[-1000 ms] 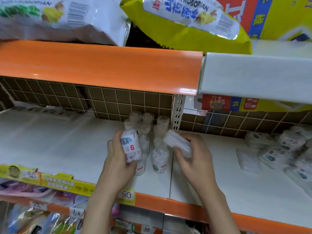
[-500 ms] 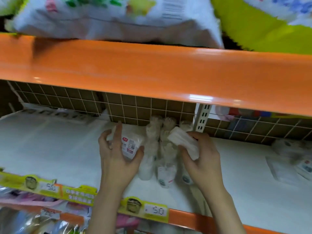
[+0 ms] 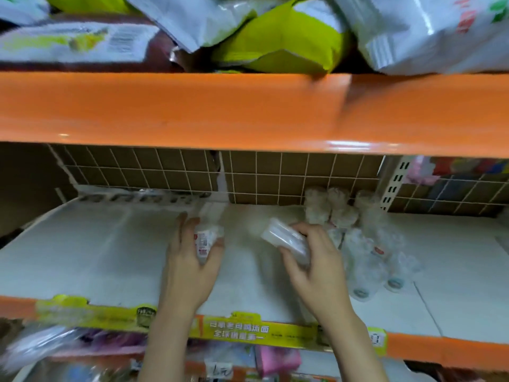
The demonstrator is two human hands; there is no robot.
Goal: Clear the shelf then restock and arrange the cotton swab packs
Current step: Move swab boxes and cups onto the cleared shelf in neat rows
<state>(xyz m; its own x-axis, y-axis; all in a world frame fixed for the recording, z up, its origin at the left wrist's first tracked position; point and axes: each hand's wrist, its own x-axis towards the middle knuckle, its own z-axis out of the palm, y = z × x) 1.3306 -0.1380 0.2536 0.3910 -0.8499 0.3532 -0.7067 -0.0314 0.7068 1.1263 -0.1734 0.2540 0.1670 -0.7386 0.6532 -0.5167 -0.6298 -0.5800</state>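
Shelf: a white flat shelf board (image 3: 82,252) with an orange front edge, bare across its left half; a yellow-green price strip (image 3: 239,330) runs along the near edge.
Back wall: a brown grid of wire mesh (image 3: 165,172) stands at the far side of the board.
Left hand: the left hand (image 3: 190,268) reaches in over the near edge, left of centre, fingers curled round a small clear plastic cotton swab pack with a red-and-white label (image 3: 203,241); the pack sits upright in the grasp, and whether its base touches the board cannot be told.
Right hand: the right hand (image 3: 314,268) is just right of the left one, apart from it, gripping a clear, plain-sided plastic cotton swab pack (image 3: 286,239) tilted on its side, above the board.
Stocked packs: a cluster of clear cotton swab packs (image 3: 366,244) stands right of centre, running from the far mesh toward the near edge, just beside the right hand; motion blur hides their count.
Upper shelf: an orange shelf lip (image 3: 248,108) crosses above, carrying white and yellow-green snack bags (image 3: 275,37).
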